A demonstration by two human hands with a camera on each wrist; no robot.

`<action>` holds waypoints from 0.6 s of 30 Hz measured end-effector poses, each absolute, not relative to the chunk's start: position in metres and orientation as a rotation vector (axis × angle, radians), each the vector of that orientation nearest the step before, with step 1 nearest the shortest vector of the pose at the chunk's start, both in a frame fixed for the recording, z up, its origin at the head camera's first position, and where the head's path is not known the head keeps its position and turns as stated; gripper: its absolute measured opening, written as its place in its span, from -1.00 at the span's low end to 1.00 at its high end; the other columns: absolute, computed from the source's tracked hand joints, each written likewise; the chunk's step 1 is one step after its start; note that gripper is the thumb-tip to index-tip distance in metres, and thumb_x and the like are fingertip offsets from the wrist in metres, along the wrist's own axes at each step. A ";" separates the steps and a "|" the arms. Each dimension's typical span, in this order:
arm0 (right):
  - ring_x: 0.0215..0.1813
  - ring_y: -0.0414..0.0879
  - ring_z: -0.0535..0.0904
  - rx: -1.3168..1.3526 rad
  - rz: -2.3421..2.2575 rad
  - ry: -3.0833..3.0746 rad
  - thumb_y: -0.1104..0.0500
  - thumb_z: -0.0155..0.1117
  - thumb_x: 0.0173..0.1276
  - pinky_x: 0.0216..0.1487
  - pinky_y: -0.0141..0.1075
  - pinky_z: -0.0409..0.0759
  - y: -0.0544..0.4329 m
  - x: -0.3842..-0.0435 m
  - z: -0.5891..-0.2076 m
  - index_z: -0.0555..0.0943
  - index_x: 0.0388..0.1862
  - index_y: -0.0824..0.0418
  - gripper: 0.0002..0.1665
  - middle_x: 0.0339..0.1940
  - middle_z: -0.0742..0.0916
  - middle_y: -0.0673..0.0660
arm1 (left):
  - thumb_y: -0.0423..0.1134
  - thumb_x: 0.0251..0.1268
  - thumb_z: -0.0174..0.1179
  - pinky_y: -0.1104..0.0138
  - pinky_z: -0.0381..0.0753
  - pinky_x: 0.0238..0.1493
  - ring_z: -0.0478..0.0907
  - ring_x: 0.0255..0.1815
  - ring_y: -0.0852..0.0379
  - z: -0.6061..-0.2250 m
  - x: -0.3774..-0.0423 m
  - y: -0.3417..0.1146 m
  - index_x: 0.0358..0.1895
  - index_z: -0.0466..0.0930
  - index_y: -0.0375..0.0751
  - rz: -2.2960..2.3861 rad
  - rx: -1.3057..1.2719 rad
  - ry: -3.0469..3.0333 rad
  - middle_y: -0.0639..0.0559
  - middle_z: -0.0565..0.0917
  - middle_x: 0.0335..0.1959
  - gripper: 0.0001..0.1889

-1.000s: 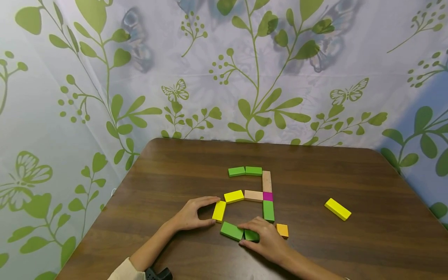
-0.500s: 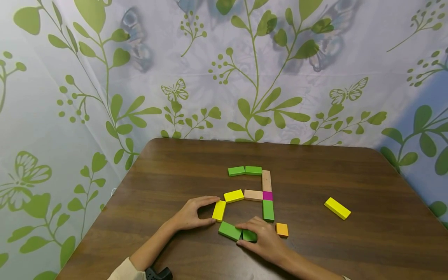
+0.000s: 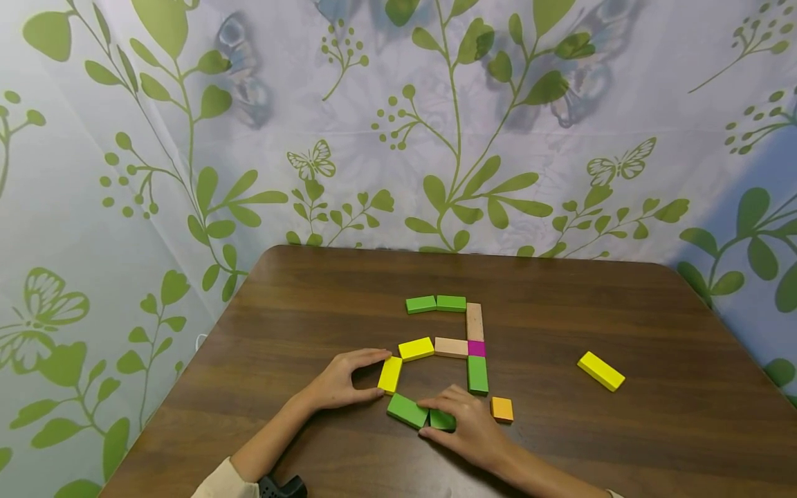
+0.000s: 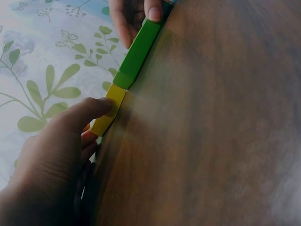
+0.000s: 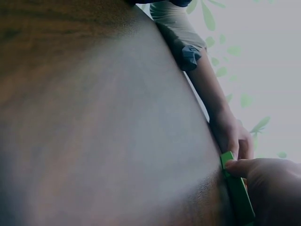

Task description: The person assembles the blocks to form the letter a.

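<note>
My left hand (image 3: 344,377) pinches a yellow block (image 3: 390,375) between thumb and fingers, one at each end. In the left wrist view its thumb lies on that yellow block (image 4: 110,110), which meets the end of a green block (image 4: 136,59). My right hand (image 3: 470,422) grips a second green block (image 3: 443,419) partly hidden under its fingers. Thumb and index finger sit where this block meets the left green block (image 3: 407,411). In the right wrist view the thumb presses the side of the green blocks (image 5: 240,200). All lie flat on the brown table (image 3: 349,456).
Behind my hands, another yellow block (image 3: 416,349), two wooden blocks (image 3: 451,347), a magenta block (image 3: 476,348) and several green blocks (image 3: 477,375) form a joined outline. An orange block (image 3: 501,410) lies right of my right hand. A loose yellow block (image 3: 600,371) is farther right.
My right hand has slid the two front green blocks slightly left, bringing the left one close to the yellow block's lower end. My left hand has stayed in place.
</note>
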State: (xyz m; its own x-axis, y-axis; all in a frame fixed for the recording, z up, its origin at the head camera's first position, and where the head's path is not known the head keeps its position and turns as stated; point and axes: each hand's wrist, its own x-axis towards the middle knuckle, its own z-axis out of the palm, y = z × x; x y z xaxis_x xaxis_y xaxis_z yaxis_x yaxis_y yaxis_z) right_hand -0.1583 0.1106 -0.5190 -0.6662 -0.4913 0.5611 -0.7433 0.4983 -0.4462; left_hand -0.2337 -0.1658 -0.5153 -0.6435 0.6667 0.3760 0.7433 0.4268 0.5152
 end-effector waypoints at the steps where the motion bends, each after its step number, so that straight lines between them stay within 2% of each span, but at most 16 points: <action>1: -0.22 -0.34 0.46 1.029 0.964 -2.386 -0.01 0.47 0.02 -0.26 -0.45 0.53 0.111 -0.158 -0.519 0.68 -0.12 0.02 -0.60 -0.29 0.64 -0.22 | 0.04 0.15 0.24 0.11 0.41 0.14 0.38 0.21 0.14 -0.515 -0.234 -0.166 0.27 0.39 -0.09 -1.011 -1.268 -2.556 0.10 0.45 0.21 -0.38; 18: -0.21 -0.33 0.47 1.068 0.985 -2.357 0.00 0.45 0.04 -0.23 -0.45 0.53 0.110 -0.159 -0.520 0.67 -0.10 0.03 -0.60 -0.26 0.65 -0.20 | 0.05 0.16 0.23 0.11 0.41 0.13 0.38 0.21 0.12 -0.514 -0.233 -0.165 0.27 0.40 -0.13 -1.009 -1.268 -2.559 0.11 0.44 0.21 -0.38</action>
State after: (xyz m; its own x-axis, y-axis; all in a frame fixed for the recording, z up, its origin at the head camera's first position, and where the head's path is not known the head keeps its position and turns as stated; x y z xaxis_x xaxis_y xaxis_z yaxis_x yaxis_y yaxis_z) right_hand -0.1594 0.1102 -0.5197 -0.6438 -0.5047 0.5752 -0.7639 0.4681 -0.4442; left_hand -0.2330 -0.1654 -0.5139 -0.6444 0.6674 0.3733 0.7425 0.4293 0.5142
